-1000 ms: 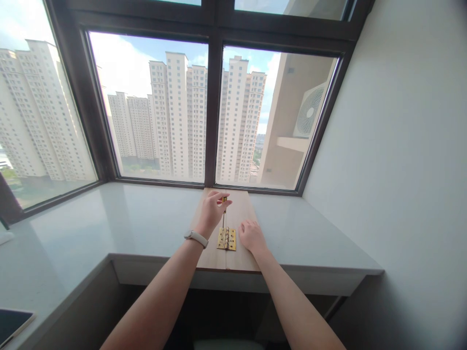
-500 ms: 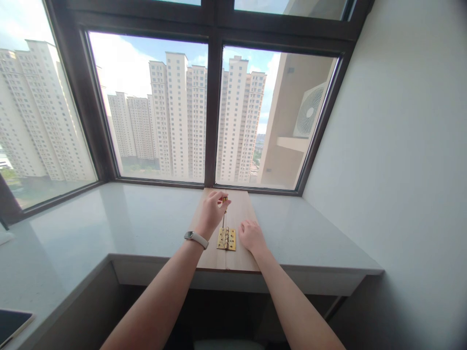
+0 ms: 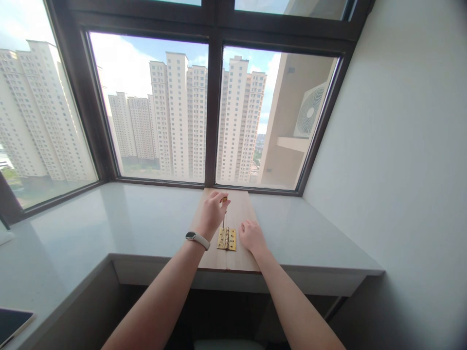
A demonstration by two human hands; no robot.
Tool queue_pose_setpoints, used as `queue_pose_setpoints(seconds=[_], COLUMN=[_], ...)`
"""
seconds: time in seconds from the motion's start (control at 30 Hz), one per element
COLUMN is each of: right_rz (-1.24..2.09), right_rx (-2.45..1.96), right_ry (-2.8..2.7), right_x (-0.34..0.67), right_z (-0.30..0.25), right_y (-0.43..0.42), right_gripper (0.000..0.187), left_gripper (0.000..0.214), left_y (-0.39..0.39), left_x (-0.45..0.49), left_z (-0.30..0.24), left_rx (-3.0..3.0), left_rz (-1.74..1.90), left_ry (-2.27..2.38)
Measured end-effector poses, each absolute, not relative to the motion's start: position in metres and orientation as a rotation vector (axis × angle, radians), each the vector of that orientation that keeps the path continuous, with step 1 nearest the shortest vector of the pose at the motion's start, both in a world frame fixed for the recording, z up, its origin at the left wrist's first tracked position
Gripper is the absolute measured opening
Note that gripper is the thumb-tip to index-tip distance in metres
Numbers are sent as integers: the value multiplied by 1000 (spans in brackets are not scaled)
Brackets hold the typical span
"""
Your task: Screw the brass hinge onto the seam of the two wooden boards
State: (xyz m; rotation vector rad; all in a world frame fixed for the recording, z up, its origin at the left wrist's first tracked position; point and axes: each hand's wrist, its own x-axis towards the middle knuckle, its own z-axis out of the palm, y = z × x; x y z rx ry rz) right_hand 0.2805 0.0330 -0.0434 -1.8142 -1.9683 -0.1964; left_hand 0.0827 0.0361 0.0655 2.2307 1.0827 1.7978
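Yellow-handled screwdriver (image 3: 225,199) in closed left grip (image 3: 212,209)

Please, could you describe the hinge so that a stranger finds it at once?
Below the window, pale wood lies on the white counter. On the wood, just left of the right hand, is the hinge. Unlike the slim screwdriver above it, it is flat, gold-coloured and dotted with holes.

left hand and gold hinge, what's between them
In the head view, a thin screwdriver shaft runs down from the left hand toward the gold hinge.
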Motion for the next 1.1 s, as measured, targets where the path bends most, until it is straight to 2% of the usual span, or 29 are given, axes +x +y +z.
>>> queue_pose_setpoints(seconds=[0.23,0.43,0.7,0.97,1.1], right_rz=[-178,-201,-204,-172,-179], right_rx=[-1821,-1805,-1795,-1818,-1817], right_ry=[-1965,-1961,-1964,-1971,-1968], right_x=[280,280,281,279,279], right_z=[-42,-44,-43,-40,-41], right_y=[31,32,32,30,30], right_gripper=[27,27,25,28,28], left_gripper=[12,21,12,27,20], left_y=[29,28,26,28,24], left_x=[84,87,84,85,85], left_z=[69,69,65,58,58], left_rx=[2305,2326,2466,2518,2586], left_rz=[1776,1785,1792,1788,1766], left_ry=[1180,1179,1244,1263,1229])
